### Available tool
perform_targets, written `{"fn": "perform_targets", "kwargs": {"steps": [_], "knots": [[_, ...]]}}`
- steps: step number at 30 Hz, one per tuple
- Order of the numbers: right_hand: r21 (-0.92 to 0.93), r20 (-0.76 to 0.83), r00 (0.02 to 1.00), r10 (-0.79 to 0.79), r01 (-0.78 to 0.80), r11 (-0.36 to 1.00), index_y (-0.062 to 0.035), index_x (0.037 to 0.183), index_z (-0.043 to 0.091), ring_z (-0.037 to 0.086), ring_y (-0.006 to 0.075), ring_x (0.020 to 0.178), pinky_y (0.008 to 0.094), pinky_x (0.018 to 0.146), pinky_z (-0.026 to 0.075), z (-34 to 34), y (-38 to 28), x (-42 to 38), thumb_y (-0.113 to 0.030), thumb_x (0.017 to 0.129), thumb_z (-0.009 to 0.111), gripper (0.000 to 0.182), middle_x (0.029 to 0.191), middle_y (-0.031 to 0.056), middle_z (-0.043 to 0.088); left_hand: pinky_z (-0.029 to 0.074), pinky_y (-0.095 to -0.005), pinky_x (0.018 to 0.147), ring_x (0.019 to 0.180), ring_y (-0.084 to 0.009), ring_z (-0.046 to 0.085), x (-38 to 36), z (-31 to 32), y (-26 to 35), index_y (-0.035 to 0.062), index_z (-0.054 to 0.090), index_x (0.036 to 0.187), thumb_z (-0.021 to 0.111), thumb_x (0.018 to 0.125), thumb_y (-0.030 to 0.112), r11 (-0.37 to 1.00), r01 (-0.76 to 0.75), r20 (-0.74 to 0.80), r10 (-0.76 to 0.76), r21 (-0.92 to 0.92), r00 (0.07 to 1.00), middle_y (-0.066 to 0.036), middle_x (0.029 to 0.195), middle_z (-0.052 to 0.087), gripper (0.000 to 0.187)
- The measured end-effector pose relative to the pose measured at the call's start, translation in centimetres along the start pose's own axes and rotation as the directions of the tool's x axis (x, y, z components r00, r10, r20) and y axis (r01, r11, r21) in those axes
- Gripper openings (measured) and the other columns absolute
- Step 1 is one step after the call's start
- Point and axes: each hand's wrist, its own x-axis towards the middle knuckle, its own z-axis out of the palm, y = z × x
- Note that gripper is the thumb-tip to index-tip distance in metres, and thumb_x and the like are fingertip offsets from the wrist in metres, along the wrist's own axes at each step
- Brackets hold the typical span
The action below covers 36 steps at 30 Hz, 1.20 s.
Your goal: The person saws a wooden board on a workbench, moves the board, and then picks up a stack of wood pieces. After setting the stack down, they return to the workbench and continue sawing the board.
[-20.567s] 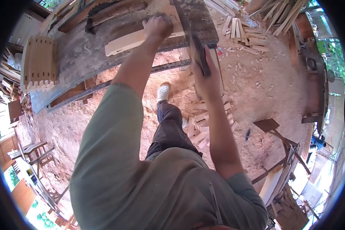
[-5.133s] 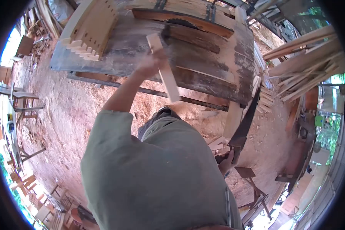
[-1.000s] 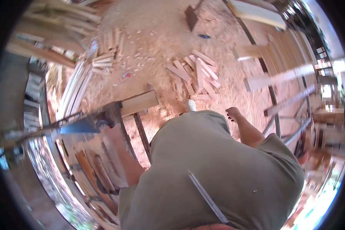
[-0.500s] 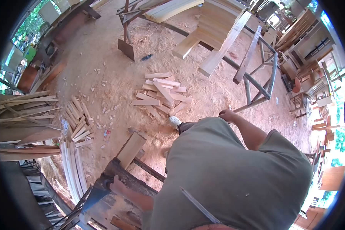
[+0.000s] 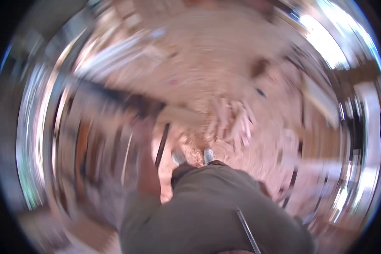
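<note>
Though heavy motion blur smears nearly everything, I can still log a few things, left to right.

Far left: streaked greys and browns, nothing I can name.

Left of centre: the surface (image 5: 101,139), a dark smeared slab with brownish streaks across it. The left arm runs up from the green sleeve toward its near-right corner. The left hand (image 5: 140,127) sits at that corner, touching or just over the surface; blur hides which. Whether the fingers are wide, narrow or closed on something, I cannot tell. A pale wooden board (image 5: 180,115) juts rightward from the same corner, just beside the hand.

Centre: a thin dark bar (image 5: 161,146) slants down from under the board. Two white shoes (image 5: 192,157) stand on the sawdust floor (image 5: 207,63), just beyond the green shirt (image 5: 207,211). A pencil-like stick (image 5: 247,230) lies across the shirt's back.

Right of centre: a pile of pale wood offcuts (image 5: 233,120) on the floor, near the shoes.

Right: the right hand does not show clearly; I cannot tell its state. Beyond, bright streaks and dark frame shapes, unreadable.
</note>
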Motion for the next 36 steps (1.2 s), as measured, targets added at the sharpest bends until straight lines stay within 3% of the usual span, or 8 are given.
{"fn": "perform_targets", "kwargs": {"steps": [7, 12, 14, 16, 18, 24, 27, 36], "knots": [[-0.097, 0.367, 0.93, 0.035, 0.001, 0.995, -0.0141, 0.124, 0.066, 0.064, 0.0194, 0.092, 0.0348, 0.075, 0.052, -11.1, -22.9, 5.7, -0.038, 0.09, 0.065, 0.042, 0.113, 0.0066, 0.068, 0.053, -0.0458, 0.076, 0.088, -0.0364, 0.065, -13.5, -8.8, 11.7, 0.0064, 0.068, 0.076, 0.067, 0.084, 0.02, 0.845, 0.523, -0.035, -0.529, -0.112, 0.848, -0.014, 0.089, 0.07, 0.016], [-0.011, 0.575, 0.809, -0.123, 0.158, 0.987, -0.019, 0.13, 0.06, 0.057, 0.0096, 0.077, 0.0248, 0.053, 0.047, -9.7, -42.9, 3.5, -0.037, 0.094, 0.065, 0.041, 0.103, 0.001, 0.066, 0.044, -0.0529, 0.094, 0.103, -0.0465, 0.061, -28.5, -13.0, 17.9, -0.0034, 0.07, 0.094, 0.042, 0.097, 0.045, 0.097, 0.99, 0.16, -0.981, -0.101, 0.112, -0.03, 0.099, 0.066, 0.056], [-0.017, 0.688, 0.698, -0.199, 0.289, 0.957, -0.0135, 0.122, 0.061, 0.056, 0.0174, 0.085, 0.0323, 0.074, 0.049, -8.5, -50.0, 10.3, -0.047, 0.095, 0.058, 0.043, 0.103, 0.002, 0.064, 0.042, -0.0529, 0.1, 0.111, -0.0483, 0.058, -36.5, -13.4, 19.4, -0.0051, 0.068, 0.104, 0.033, 0.1, 0.05, -0.184, 0.974, 0.195, -0.968, -0.134, -0.156, -0.034, 0.112, 0.063, 0.066], [0.13, 0.614, 0.69, -0.383, 0.39, 0.912, -0.0144, 0.122, 0.061, 0.056, 0.0171, 0.084, 0.0356, 0.077, 0.047, -5.0, -53.7, 9.3, -0.048, 0.095, 0.056, 0.043, 0.1, 0.0014, 0.066, 0.047, -0.0589, 0.081, 0.092, -0.0471, 0.065, -46.6, -11.5, 22.1, 0.0004, 0.058, 0.099, 0.041, 0.097, 0.018, 0.071, 0.974, 0.049, -0.997, 0.215, 0.062, -0.029, 0.089, 0.065, 0.024], [0.267, 0.166, 0.844, -0.51, 0.459, 0.847, -0.0153, 0.12, 0.059, 0.055, 0.0167, 0.079, 0.0368, 0.076, 0.046, -2.1, -56.3, 8.1, -0.048, 0.094, 0.057, 0.042, 0.099, 0.0007, 0.068, 0.048, -0.0577, 0.082, 0.096, -0.0478, 0.064, -52.0, -11.6, 26.0, 0.0007, 0.059, 0.099, 0.041, 0.097, 0.019, -0.111, 0.966, 0.068, -0.989, 0.235, -0.131, -0.031, 0.098, 0.065, 0.026], [-0.077, 0.554, 0.731, -0.399, 0.522, 0.85, -0.0148, 0.116, 0.057, 0.055, 0.0186, 0.087, 0.0336, 0.066, 0.045, 5.2, -50.1, 7.2, -0.047, 0.093, 0.058, 0.039, 0.107, 0.0048, 0.066, 0.044, -0.0499, 0.102, 0.122, -0.0417, 0.057, -56.1, -7.3, 32.8, -0.0012, 0.064, 0.121, 0.036, 0.1, 0.049, -0.638, 0.729, 0.19, -0.77, -0.248, -0.609, -0.027, 0.126, 0.061, 0.061], [-0.476, 0.684, 0.729, -0.021, 0.467, 0.745, -0.0121, 0.11, 0.058, 0.056, 0.0207, 0.083, 0.0365, 0.063, 0.047, 7.4, -43.6, 12.3, -0.043, 0.093, 0.057, 0.035, 0.104, 0.0061, 0.063, 0.044, -0.046, 0.104, 0.125, -0.0397, 0.055, -58.4, -7.7, 31.7, -0.0011, 0.062, 0.125, 0.038, 0.099, 0.055, -0.702, 0.671, 0.262, -0.711, -0.238, -0.652, -0.026, 0.13, 0.06, 0.066], [-0.645, 0.584, 0.79, -0.185, 0.591, 0.485, -0.0119, 0.086, 0.056, 0.054, 0.0178, 0.065, 0.0372, 0.054, 0.047, 17.2, -36.0, -2.1, -0.03, 0.087, 0.058, 0.019, 0.078, 0.0044, 0.055, 0.043, -0.0452, 0.103, 0.119, -0.041, 0.059, -63.2, -17.4, 27.9, -0.0066, 0.063, 0.121, 0.037, 0.098, 0.057, -0.531, 0.788, 0.262, -0.845, -0.31, -0.467, -0.029, 0.123, 0.063, 0.073]]}}
